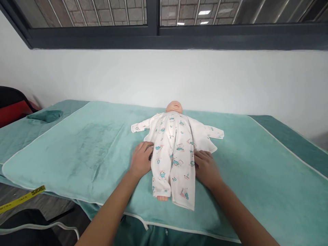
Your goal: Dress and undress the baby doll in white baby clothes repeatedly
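Note:
A baby doll [174, 107] lies on its back in the middle of a teal towel [84, 150], head toward the wall. It wears a white printed romper [174, 153] with sleeves spread out. My left hand [140, 160] rests at the doll's left flank, fingers curled against the romper's edge. My right hand [206, 167] presses the other flank, fingers curled under the cloth at the hip. One bare foot [162, 198] shows at a leg end.
The towel covers a table with a darker teal sheet [289, 136] under it. A folded dark green cloth [46, 115] lies at the far left. A white wall runs behind the table. A yellow tape strip [23, 199] hangs at the lower left.

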The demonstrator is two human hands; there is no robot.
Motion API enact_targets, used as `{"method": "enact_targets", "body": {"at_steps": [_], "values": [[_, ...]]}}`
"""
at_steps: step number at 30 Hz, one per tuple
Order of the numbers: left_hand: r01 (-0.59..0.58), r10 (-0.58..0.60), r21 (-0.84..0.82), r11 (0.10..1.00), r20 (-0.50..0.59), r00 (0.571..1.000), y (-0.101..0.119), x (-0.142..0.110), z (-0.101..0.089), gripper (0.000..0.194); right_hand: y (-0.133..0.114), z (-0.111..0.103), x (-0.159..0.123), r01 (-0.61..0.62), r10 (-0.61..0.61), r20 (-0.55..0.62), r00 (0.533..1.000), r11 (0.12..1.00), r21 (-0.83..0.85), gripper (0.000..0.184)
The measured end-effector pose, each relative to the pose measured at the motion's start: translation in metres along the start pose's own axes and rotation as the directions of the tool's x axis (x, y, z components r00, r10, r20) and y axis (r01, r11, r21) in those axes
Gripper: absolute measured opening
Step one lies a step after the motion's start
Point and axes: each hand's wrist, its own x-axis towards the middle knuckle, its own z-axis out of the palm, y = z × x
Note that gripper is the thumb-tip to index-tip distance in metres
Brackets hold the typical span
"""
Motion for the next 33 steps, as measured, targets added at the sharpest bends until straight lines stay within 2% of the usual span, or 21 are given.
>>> {"method": "enact_targets", "body": {"at_steps": [4,7,10,13,16,23,26,29,31,33], "values": [[0.05,-0.049,-0.028,0.998,0.047,0.998,0.001,-0.001,-0.001,0.003,0.004,-0.004,-0.011,-0.135,0.129,0.039,0.991,0.97,0.204,0.024],[0.08,-0.077,-0.037,0.996,0.065,0.995,-0.001,0.0,0.0,0.013,0.022,-0.007,-0.012,-0.34,0.359,0.006,0.933,0.879,0.336,0.022],[0.132,-0.129,-0.058,0.99,0.045,0.991,-0.005,0.0,0.004,0.02,0.054,-0.012,-0.011,-0.504,0.546,-0.132,0.827,0.826,0.252,0.023],[0.186,-0.187,-0.079,0.979,-0.008,0.982,-0.009,0.0,0.008,0.023,0.084,-0.016,-0.009,-0.616,0.628,-0.149,0.764,0.778,0.122,0.034],[0.204,-0.209,-0.11,0.973,-0.039,0.977,-0.011,-0.001,0.01,0.023,0.096,-0.016,-0.009,-0.672,0.677,-0.07,0.732,0.736,0.086,0.041],[0.275,-0.292,-0.148,0.95,-0.109,0.95,-0.013,-0.004,0.01,0.021,0.086,-0.013,-0.008,-0.705,0.705,-0.023,0.709,0.709,0.017,0.043],[0.399,-0.406,-0.077,0.914,-0.147,0.902,-0.014,-0.002,0.012,0.017,0.086,-0.016,-0.007,-0.721,0.721,0.013,0.693,0.693,0.006,0.037],[0.526,-0.513,0.058,0.849,-0.151,0.845,-0.014,0.003,0.015,0.016,0.088,-0.018,-0.005,-0.74,0.74,0.03,0.672,0.668,0.077,0.037],[0.552,-0.538,0.127,0.824,-0.131,0.833,-0.014,0.006,0.018,0.019,0.091,-0.02,-0.001,-0.76,0.759,0.062,0.648,0.639,0.119,0.033],[0.546,-0.531,0.153,0.824,-0.127,0.838,-0.014,0.008,0.019,0.021,0.091,-0.023,0.007,-0.773,0.765,0.114,0.634,0.62,0.132,0.025]]}}
